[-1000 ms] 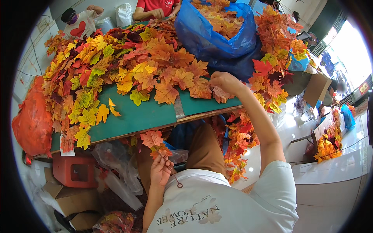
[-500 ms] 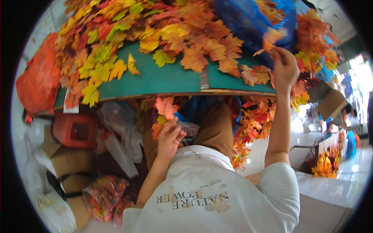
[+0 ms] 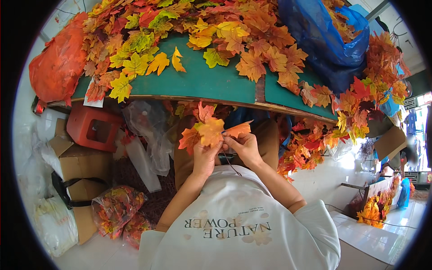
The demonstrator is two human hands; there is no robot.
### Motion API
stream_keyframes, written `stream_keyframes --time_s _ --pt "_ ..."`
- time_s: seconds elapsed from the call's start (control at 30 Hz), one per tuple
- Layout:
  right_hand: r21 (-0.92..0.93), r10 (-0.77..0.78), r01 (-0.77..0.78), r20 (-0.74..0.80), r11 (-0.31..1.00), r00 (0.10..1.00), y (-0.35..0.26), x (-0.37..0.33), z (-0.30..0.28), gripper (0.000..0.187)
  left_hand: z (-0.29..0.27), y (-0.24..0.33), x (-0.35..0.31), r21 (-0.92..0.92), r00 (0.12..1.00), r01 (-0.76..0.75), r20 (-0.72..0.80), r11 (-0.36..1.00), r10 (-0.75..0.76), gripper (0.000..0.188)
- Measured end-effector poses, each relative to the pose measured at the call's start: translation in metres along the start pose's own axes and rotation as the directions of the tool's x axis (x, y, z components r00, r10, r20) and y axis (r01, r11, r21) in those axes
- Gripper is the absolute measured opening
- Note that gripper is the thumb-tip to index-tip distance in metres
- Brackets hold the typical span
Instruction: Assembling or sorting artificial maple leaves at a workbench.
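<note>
Above my lap, my left hand (image 3: 205,159) is closed around the base of a small spray of artificial maple leaves (image 3: 189,138) in orange and pink. A yellow-orange maple leaf (image 3: 211,132) lies over the front of that spray. Close beside it, my right hand (image 3: 246,151) pinches an orange maple leaf (image 3: 238,129) near its base, fingertips meeting those of the left hand. A thin dark stem (image 3: 233,165) hangs below the fingers toward my shirt. The exact join between leaf and stem is hidden by my fingers.
Ahead, a green tabletop (image 3: 198,85) bears a heap of loose leaves (image 3: 256,27) and a blue plastic bag (image 3: 324,40). A red bag (image 3: 58,60) sits at the left end. Under the table are an orange plastic stool (image 3: 94,128), cardboard boxes (image 3: 87,173) and bagged leaves (image 3: 118,211).
My right hand has come from the right side of the table down to my left hand, bringing leaves with it. The left hand still holds its spray. The view has shifted slightly.
</note>
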State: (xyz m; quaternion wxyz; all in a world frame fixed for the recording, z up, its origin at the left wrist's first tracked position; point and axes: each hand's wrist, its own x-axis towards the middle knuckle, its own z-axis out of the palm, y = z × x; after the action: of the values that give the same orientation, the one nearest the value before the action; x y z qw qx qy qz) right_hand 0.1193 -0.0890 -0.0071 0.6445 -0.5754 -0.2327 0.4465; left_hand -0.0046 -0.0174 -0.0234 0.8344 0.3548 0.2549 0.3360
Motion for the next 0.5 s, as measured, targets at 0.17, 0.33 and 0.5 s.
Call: stream_keyframes --time_s 0.17,0.33,0.5 --pt "0.14 -0.047 0.066 -0.137 0.988 0.989 0.005 0.005 -0.003 0.013 0.007 0.011 0.001 0.016 0.999 0.041 -0.012 0.999 -0.041 0.021" --pt "0.392 0.086 -0.023 -0.144 0.92 0.986 0.014 0.006 0.008 0.015 0.011 0.01 0.004 -0.005 0.999 0.037 -0.035 0.999 -0.037 0.021" --pt "0.461 0.163 -0.084 -0.135 0.884 0.977 0.013 0.004 0.013 0.014 0.013 0.007 0.006 -0.001 0.996 0.054 -0.076 0.999 -0.054 0.023"
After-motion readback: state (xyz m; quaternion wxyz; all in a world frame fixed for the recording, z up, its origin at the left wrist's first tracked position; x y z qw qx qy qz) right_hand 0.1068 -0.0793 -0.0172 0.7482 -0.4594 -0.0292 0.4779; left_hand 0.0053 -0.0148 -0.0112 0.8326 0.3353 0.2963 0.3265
